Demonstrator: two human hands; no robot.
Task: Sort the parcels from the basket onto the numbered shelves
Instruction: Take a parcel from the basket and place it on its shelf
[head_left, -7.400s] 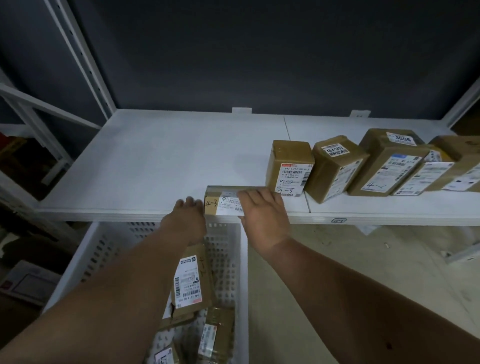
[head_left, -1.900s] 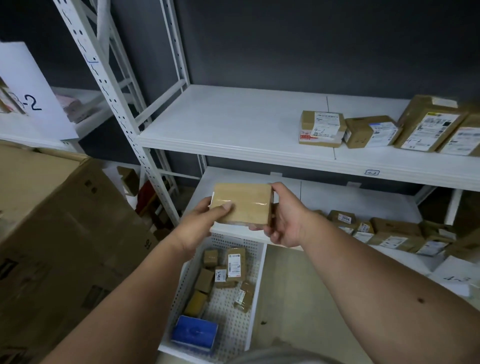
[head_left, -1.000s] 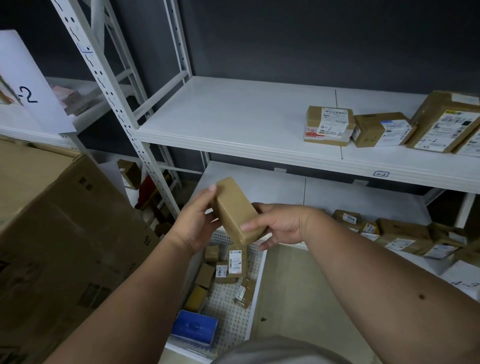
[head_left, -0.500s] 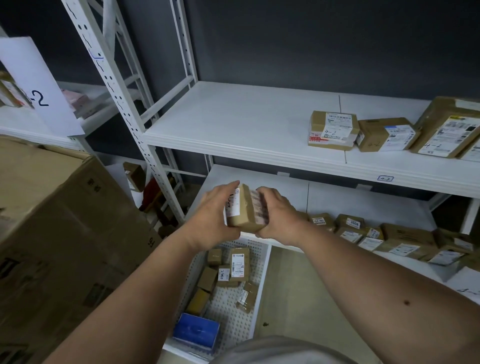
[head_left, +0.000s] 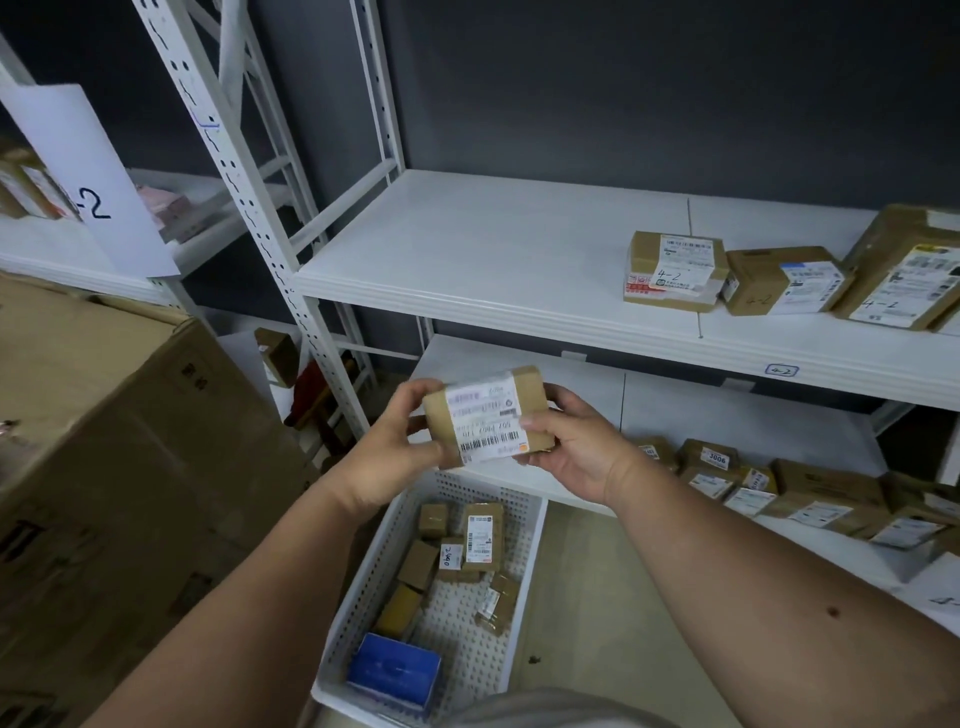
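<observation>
I hold a rectangular brown cardboard parcel (head_left: 488, 414) with a glossy white barcode label facing up, my left hand (head_left: 390, 447) and right hand (head_left: 570, 442) gripping its opposite ends. It sits above the white perforated plastic basket's (head_left: 347, 618) far edge, in front of the smooth white lower shelf (head_left: 748, 415).

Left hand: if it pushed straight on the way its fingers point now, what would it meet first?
The left hand points right, into the parcel it already grips, so that comes first. Beyond it is the right hand holding the opposite end. Depth past the two hands is unclear from the head view.
</observation>
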